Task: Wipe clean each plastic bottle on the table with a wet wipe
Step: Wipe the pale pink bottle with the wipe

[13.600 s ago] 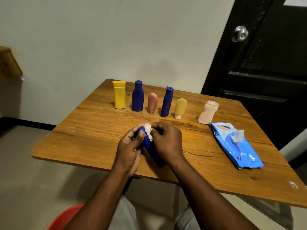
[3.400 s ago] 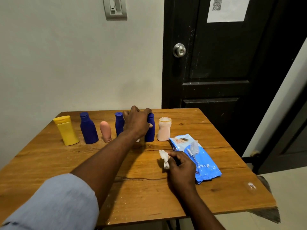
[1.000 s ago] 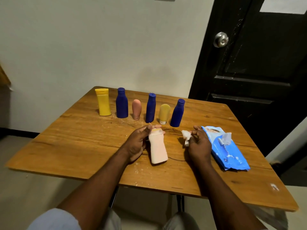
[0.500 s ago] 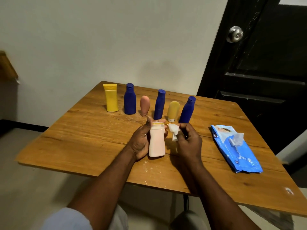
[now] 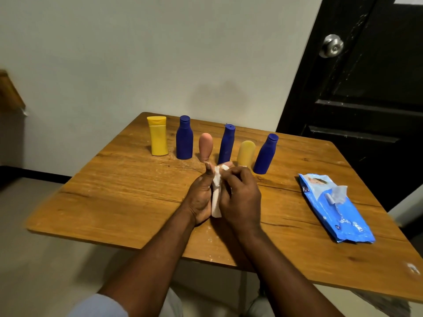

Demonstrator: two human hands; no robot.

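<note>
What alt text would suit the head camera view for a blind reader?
A left hand holds a pale bottle while the right hand presses a wet wipe against it, over a wooden table. Six bottles stand in a row behind; a blue wipe pack lies to the right.

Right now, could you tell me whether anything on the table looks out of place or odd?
Only small things: the blue wipes pack lies with its flap open and a wipe poking out, and a whitish smear marks the table near its front right corner.
</note>
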